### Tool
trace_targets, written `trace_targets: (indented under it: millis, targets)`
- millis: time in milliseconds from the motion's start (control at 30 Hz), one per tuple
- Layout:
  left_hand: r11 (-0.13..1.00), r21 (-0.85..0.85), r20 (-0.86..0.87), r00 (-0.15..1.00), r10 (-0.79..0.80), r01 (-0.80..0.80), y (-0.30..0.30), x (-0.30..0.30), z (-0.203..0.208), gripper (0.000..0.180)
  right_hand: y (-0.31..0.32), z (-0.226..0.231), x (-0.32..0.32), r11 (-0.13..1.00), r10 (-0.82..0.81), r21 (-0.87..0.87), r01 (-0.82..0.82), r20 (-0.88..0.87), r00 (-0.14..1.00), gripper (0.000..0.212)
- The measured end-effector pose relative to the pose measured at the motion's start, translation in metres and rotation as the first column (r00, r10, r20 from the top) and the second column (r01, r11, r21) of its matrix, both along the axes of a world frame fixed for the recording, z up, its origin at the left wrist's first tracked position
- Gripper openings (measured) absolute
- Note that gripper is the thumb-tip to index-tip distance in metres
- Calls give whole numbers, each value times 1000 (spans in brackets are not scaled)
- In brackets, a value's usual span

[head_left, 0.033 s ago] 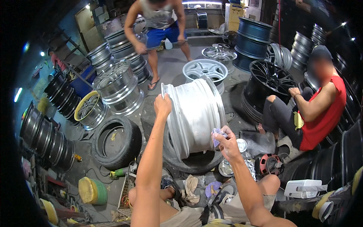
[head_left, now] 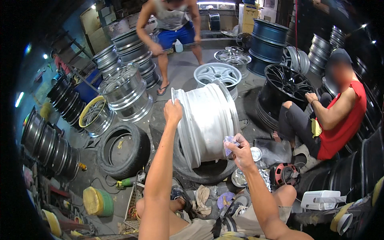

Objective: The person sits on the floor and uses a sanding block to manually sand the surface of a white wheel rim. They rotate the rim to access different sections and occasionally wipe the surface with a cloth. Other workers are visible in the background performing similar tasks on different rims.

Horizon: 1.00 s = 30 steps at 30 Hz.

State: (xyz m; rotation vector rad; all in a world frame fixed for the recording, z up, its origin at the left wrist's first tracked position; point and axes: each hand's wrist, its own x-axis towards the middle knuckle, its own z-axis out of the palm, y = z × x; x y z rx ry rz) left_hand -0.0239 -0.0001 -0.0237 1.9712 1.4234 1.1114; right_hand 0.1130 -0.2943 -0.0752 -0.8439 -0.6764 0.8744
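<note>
A bare silver wheel rim (head_left: 206,124) lies on its side in front of me, its barrel facing up. It rests on a black tyre (head_left: 200,174) on the floor. My left hand (head_left: 173,111) is closed on the rim's left edge. In my right hand (head_left: 241,151), pinched between thumb and fingers, is a folded piece of purple sandpaper (head_left: 231,145). That hand is at the rim's lower right edge; whether the sandpaper touches the metal I cannot tell. A purple sanding disc (head_left: 226,199) and a beige rag (head_left: 203,201) lie by my feet.
At right, a seated person in red (head_left: 340,124) touches a black wheel (head_left: 286,84). Another person (head_left: 172,28) bends forward beyond my rim. A loose tyre (head_left: 123,150), a green power tool (head_left: 127,182) and stacked wheels (head_left: 128,92) stand left; a white plastic box (head_left: 322,199) is near right.
The standing person at the back has shifted slightly right and bent lower. My left hand and the rim's left edge have moved marginally; both my grips stay the same.
</note>
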Motion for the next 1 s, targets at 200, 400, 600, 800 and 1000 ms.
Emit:
trace_targets:
  millis: [200,400,600,800,1000]
  targets:
    - [999,-36,-22,999,31,-32,10,-6,-6,42,40,34,-19,894,-365,176,413,820,441,19]
    - [1000,-15,58,998,17,-16,-1,2,-2,44,78,10,-10,874,-374,353,334,927,-1,37]
    - [1000,5,37,999,21,-21,0,3,-5,45,92,1,-2,838,-394,480,258,861,-322,46]
    - [999,23,13,999,30,-30,2,-3,-6,40,100,2,-22,814,-379,483,323,863,-335,42]
    - [1000,17,8,1000,18,-19,-6,5,-2,40,121,28,-14,818,-317,457,349,865,-389,34]
